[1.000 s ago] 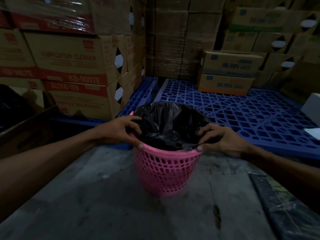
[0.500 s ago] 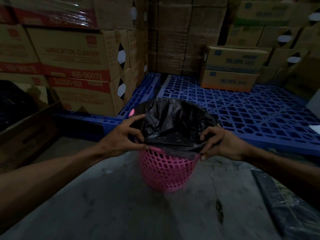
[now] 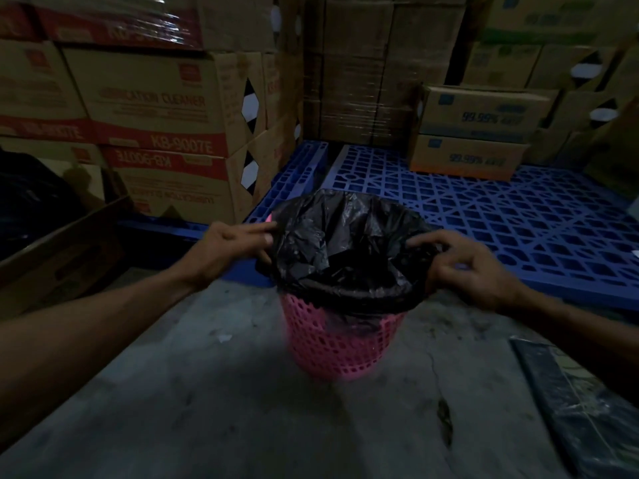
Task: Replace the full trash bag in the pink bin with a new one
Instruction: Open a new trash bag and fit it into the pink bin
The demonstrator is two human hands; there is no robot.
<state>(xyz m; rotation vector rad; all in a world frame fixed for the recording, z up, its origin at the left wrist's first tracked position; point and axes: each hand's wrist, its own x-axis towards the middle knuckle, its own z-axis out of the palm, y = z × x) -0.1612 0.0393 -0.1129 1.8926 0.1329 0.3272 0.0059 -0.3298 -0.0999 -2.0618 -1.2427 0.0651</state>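
A pink lattice bin (image 3: 340, 344) stands on the grey concrete floor in the middle of the view. A black trash bag (image 3: 345, 250) lines it, its mouth folded over the rim and hanging a little down the outside. My left hand (image 3: 228, 250) pinches the bag's edge at the bin's left side. My right hand (image 3: 466, 271) grips the bag's edge at the right side. The bag's inside looks dark and crumpled; I cannot tell what it holds.
Blue plastic pallets (image 3: 501, 219) lie just behind the bin. Stacked cardboard boxes (image 3: 162, 115) rise at the left and back. An open carton (image 3: 62, 257) sits at the left. Dark plastic-wrapped bags (image 3: 584, 409) lie on the floor at the lower right.
The bag's edge has been pulled outward and down over the bin's rim; the pink rim seen a second ago is now covered. Both hands have shifted outward with the edge.
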